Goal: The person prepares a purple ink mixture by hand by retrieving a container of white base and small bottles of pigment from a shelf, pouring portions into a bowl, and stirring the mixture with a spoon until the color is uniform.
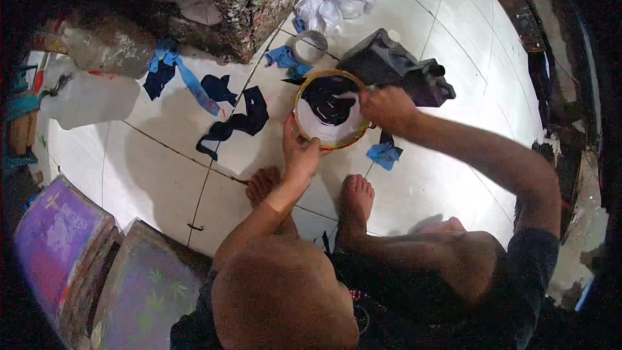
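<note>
A round tub [322, 131] with a yellowish, stained rim is between my hands above the tiled floor. Inside it, black paint [329, 102] lies in a thick, streaky patch over white paint. My left hand [302, 155] grips the tub's near left side, the thumb at the rim and the fingers round the outer wall. At the right rim, my right hand [391, 110] is closed in a fist. Whatever it holds is hidden by the fingers. Just beyond the tub lies a dark plastic jerrycan [395, 65], close to my right hand.
Dark and blue cloth scraps [249, 113] lie left of the tub, another blue scrap [385, 153] near my right foot. A clear round container [308, 47] and white plastic bags [334, 3] are farther back. A whitish jug [91, 100] and printing frames [61, 240] stand left.
</note>
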